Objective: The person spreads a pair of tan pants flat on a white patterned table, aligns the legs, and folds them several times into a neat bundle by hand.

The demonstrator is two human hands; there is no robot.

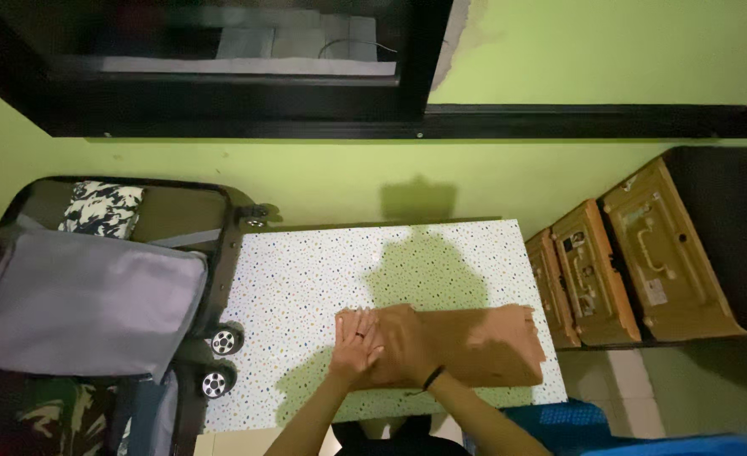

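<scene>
From the head camera, an open suitcase (95, 295) (grey lining, wheels toward the table) stands just left of the speckled white table (306, 270); three tan boxes (635, 253) line up on the right. A folded brown cloth (492, 342) lies on the table's near right part. The left hand (355, 342) and right hand (403, 346) press flat on its left end, fingers extended, side by side and gripping nothing.
</scene>
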